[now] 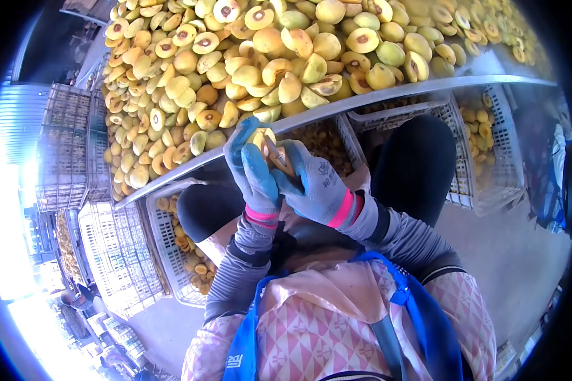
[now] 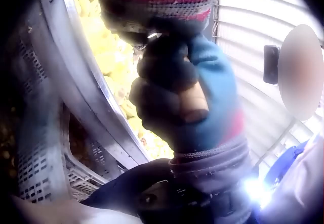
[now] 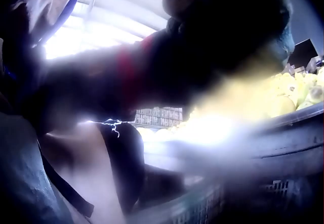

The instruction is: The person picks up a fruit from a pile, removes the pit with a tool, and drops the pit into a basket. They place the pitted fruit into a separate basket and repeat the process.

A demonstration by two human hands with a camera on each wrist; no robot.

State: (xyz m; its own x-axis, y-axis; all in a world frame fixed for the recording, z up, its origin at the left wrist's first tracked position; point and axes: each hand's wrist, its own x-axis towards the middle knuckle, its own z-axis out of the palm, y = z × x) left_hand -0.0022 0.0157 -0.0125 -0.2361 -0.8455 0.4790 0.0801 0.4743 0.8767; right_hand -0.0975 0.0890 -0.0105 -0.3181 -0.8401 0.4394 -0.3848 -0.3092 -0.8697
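My left hand [image 1: 251, 171] curls its fingers [image 1: 238, 143] round a halved yellow fruit [image 1: 262, 141] while my right hand [image 1: 314, 184] grips a small tool [image 1: 278, 157] in its pit, apparently mid-pitting, so next comes a careful scoop, the heaped counter [image 1: 388, 95] just beyond my fingers.

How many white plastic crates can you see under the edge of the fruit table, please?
3: one crate left of the knees, one crate behind the hands, one crate at the right. Others may be hidden under the table.
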